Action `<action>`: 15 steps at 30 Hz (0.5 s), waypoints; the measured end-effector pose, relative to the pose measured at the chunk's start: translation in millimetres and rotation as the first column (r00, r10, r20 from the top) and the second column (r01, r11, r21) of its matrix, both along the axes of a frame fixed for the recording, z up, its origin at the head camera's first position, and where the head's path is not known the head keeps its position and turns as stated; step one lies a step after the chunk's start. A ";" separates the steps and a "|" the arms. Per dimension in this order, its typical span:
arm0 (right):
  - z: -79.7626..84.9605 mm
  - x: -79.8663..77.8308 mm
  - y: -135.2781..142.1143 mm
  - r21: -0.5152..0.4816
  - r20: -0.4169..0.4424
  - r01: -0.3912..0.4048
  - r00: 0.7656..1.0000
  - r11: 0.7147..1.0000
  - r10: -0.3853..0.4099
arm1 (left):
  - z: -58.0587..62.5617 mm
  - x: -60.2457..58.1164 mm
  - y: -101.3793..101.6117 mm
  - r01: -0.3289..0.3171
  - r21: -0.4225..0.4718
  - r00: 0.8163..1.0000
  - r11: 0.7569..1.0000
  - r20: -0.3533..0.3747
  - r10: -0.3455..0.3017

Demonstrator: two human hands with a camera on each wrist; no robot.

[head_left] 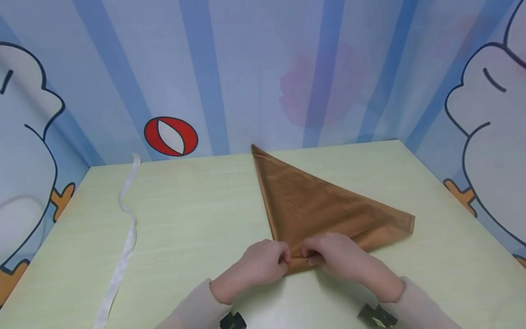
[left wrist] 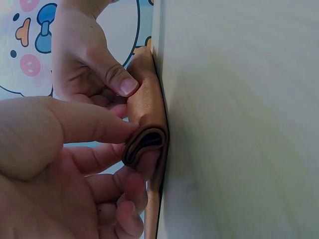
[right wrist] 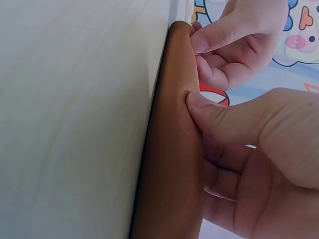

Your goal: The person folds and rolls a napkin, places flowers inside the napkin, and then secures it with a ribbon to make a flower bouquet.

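A satiny brown cloth [head_left: 316,201], folded into a triangle, lies on the table with one corner reaching the back edge and another pointing right. Along its near edge the fabric is turned over into a flat roll [left wrist: 152,109], whose spiral end shows in the left wrist view. My left hand [head_left: 267,260] pinches the left end of this roll, thumb on top and fingers beneath. A little to the right, my right hand [head_left: 339,256] pinches the same folded edge between thumb [right wrist: 204,107] and curled fingers. The fingertips under the cloth are partly hidden.
A long white ribbon [head_left: 129,237] runs in a wavy line down the left of the pale table [head_left: 189,219]. Printed cartoon walls [head_left: 255,68] enclose the back and sides. Black devices [head_left: 233,321] sit by both sleeve cuffs.
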State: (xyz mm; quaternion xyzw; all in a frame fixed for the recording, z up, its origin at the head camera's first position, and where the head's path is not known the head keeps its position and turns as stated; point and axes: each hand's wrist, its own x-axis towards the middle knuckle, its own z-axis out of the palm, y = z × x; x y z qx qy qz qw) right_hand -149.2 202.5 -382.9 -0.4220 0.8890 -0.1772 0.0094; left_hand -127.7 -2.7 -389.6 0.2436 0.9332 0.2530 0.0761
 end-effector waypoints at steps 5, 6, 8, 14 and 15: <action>-0.8 -1.1 -1.0 0.001 0.028 0.030 0.999 1.000 -0.030 | -1.4 -0.5 0.2 -0.013 -0.021 1.000 1.000 -0.014 0.013; -1.0 -1.2 -1.2 0.003 0.021 0.031 0.999 0.999 -0.032 | -1.3 -0.5 0.2 -0.014 -0.022 1.000 1.000 -0.013 0.014; -1.9 -1.0 -1.2 0.013 -0.006 0.034 0.999 0.999 -0.034 | -0.8 -0.5 0.1 -0.016 -0.032 1.000 0.999 -0.003 0.016; -3.5 2.9 -1.4 0.053 -0.157 0.028 0.987 0.998 -0.019 | 0.6 -0.6 -0.3 0.004 -0.104 1.000 0.995 0.006 -0.004; -3.7 3.6 -1.4 0.063 -0.182 0.024 0.983 0.998 -0.012 | 1.0 -0.4 -0.3 0.012 -0.117 1.000 0.993 -0.002 -0.012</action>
